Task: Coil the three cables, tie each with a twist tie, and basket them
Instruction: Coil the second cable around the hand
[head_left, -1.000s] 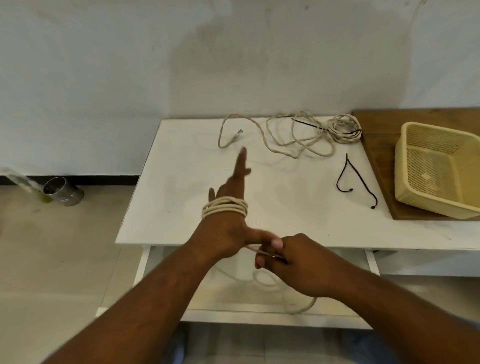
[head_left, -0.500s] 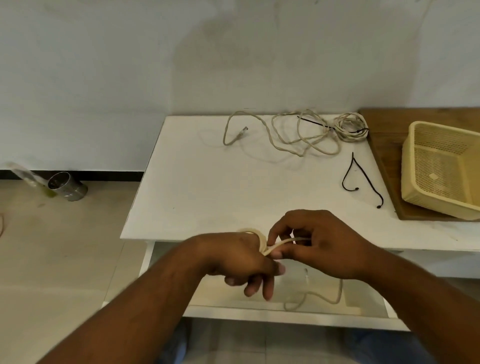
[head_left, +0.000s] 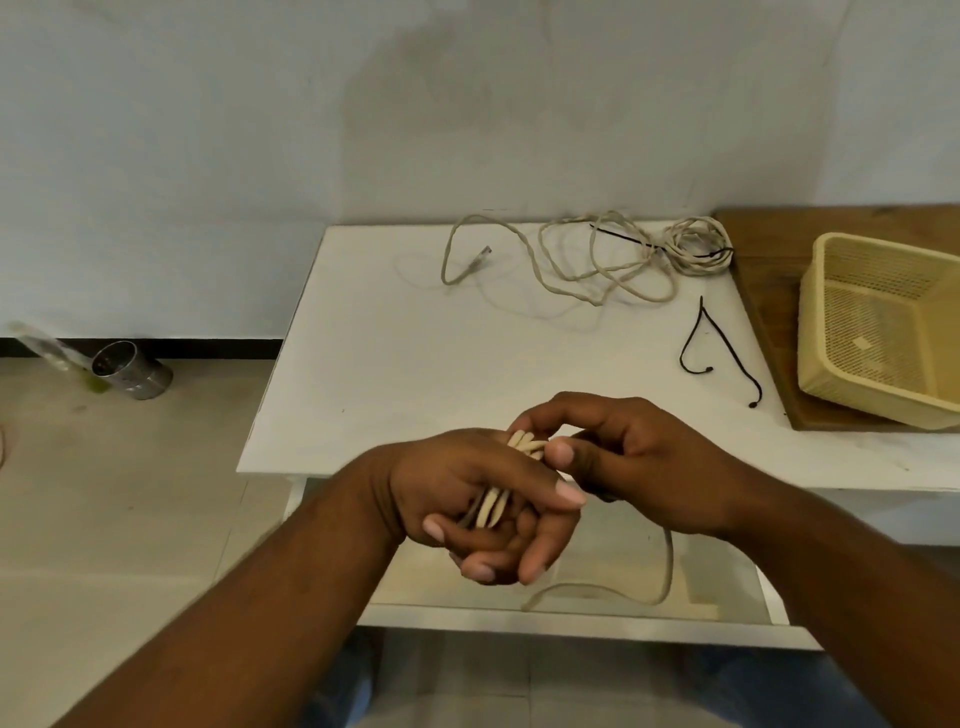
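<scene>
Beige cable coil (head_left: 491, 512) now within curled left hand (head_left: 462, 483) fingers, right hand (head_left: 644, 462) fingers clamped atop it.

Near centre, the left hand (head_left: 467, 499) curls round a cable coil (head_left: 524, 441) while the right hand (head_left: 639, 462), touching it, pinches the coil's top.

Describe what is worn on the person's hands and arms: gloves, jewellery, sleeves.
The left hand and right hand are bare: no gloves, no visible rings, no watch or bracelet at either wrist. Both forearms are uncovered to the frame's edge, no sleeve in view. Nails are short, unpainted.
</scene>
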